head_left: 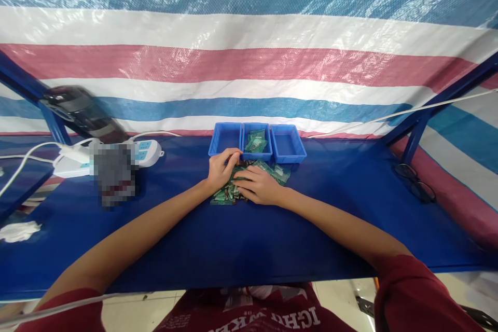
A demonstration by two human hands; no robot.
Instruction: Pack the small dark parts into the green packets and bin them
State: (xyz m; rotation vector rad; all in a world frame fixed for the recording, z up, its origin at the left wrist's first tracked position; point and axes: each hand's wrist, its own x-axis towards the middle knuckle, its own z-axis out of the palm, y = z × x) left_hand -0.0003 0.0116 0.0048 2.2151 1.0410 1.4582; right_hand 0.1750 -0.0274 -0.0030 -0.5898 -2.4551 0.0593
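Note:
A heap of small green circuit boards [222,195] lies on the blue table in front of three blue bins. My left hand [221,170] is at the heap's left side, close to the front of the bins. Its thumb and forefinger are drawn together, and what they hold, if anything, is too small to make out. Over the middle of the heap rests my right hand [260,185], palm down with fingers spread and touching the boards. More green boards [256,141] sit in the middle bin [267,156]. The left bin [226,137] and the right bin [288,141] show bare bottoms.
To the left are a white power strip [153,156] with cables and a blurred-out dark object [114,174]. A dark bottle [85,111] leans behind them. Eyeglasses [415,183] lie at the right. Blue frame bars [436,106] and a striped sheet [249,67] enclose the table [249,249].

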